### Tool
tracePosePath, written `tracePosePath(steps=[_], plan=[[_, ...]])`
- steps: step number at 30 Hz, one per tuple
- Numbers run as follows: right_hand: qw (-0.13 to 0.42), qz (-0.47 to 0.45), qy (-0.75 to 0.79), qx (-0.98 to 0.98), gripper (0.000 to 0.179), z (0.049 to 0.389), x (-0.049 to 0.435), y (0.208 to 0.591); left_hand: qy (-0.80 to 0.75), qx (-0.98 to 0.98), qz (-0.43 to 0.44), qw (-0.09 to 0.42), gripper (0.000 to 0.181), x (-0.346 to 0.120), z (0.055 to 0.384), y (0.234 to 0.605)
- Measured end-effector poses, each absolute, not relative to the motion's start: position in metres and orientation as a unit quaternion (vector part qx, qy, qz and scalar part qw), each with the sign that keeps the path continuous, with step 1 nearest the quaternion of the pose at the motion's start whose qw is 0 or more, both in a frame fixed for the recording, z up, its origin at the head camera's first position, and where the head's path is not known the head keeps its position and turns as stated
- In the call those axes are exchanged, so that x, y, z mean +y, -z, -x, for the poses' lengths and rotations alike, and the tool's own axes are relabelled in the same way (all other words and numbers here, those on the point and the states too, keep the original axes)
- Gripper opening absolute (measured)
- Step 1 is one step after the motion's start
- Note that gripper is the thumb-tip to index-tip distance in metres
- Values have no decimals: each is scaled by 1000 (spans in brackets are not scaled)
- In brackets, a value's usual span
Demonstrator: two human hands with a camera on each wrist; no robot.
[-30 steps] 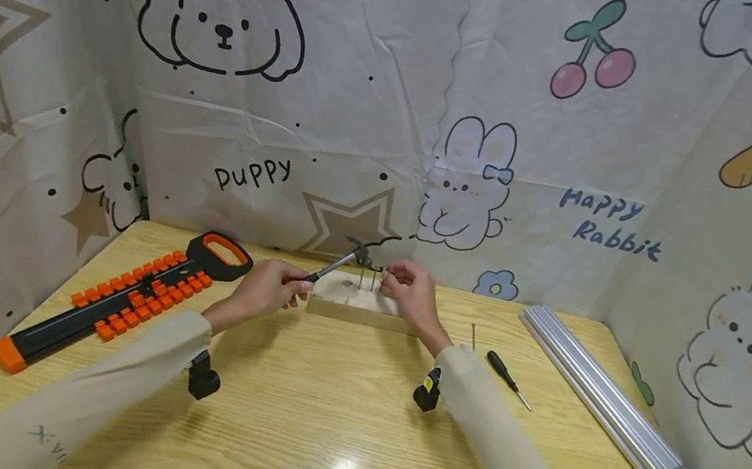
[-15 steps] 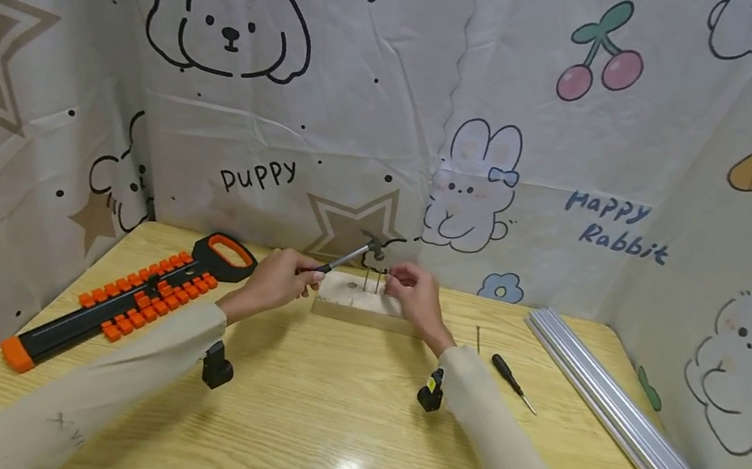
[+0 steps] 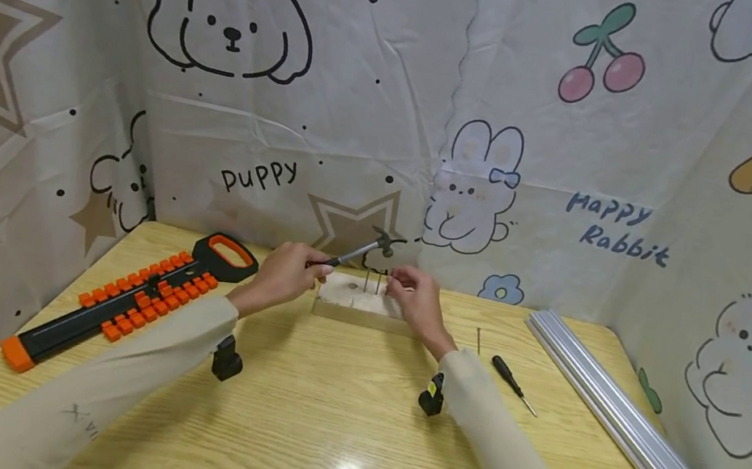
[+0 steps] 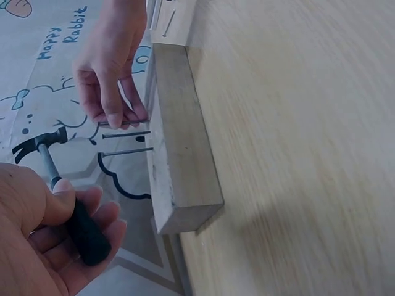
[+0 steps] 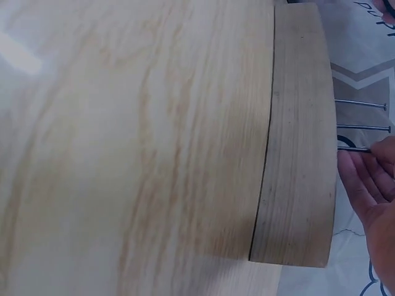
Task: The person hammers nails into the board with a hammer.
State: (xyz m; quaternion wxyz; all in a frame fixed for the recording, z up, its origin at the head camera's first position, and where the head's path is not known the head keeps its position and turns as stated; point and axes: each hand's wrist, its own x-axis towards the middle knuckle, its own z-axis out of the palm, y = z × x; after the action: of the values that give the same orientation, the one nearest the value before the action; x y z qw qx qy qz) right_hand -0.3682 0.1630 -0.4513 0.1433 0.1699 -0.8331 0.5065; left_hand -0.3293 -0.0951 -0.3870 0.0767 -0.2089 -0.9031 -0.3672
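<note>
My left hand (image 3: 286,276) grips a claw hammer (image 3: 360,253) by its black handle, and the metal head is up above the wooden block (image 3: 359,313). Two nails stand upright in the block; in the right wrist view one nail (image 5: 361,103) is farther from my right hand and the other nail (image 5: 364,127) is closer. My right hand (image 3: 419,299) pinches a third nail (image 5: 354,148) between thumb and fingers, its point at the block's top face beside the other two. In the left wrist view the hammer head (image 4: 41,143) is apart from all the nails.
To the left lies a black rack with orange clips (image 3: 150,285). At right are a loose nail (image 3: 478,341), a black-handled screwdriver (image 3: 513,383) and a long silver metal bar (image 3: 608,402). A printed cloth (image 3: 364,126) hangs behind the table (image 3: 319,406).
My left hand has lifted the hammer up and a little to the right, away from the nail tops. The right hand stays by the block with its nail.
</note>
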Motion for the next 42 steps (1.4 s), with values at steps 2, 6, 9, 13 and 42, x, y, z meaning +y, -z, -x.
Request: tracePosePath(steps=[2, 6, 9, 13, 42], plan=[[146, -174, -504, -833, 13, 369, 163, 452, 359, -905, 212, 85, 25, -92, 331, 385], [149, -172, -504, -833, 14, 368, 163, 453, 333, -909, 228, 103, 23, -87, 333, 383], [147, -163, -514, -830, 14, 367, 163, 455, 332, -903, 238, 132, 24, -83, 336, 381], [145, -167, -524, -823, 14, 367, 162, 457, 337, -898, 239, 154, 24, -80, 337, 378], [164, -151, -526, -821, 10, 367, 161, 464, 295, -911, 263, 118, 20, -79, 339, 374]])
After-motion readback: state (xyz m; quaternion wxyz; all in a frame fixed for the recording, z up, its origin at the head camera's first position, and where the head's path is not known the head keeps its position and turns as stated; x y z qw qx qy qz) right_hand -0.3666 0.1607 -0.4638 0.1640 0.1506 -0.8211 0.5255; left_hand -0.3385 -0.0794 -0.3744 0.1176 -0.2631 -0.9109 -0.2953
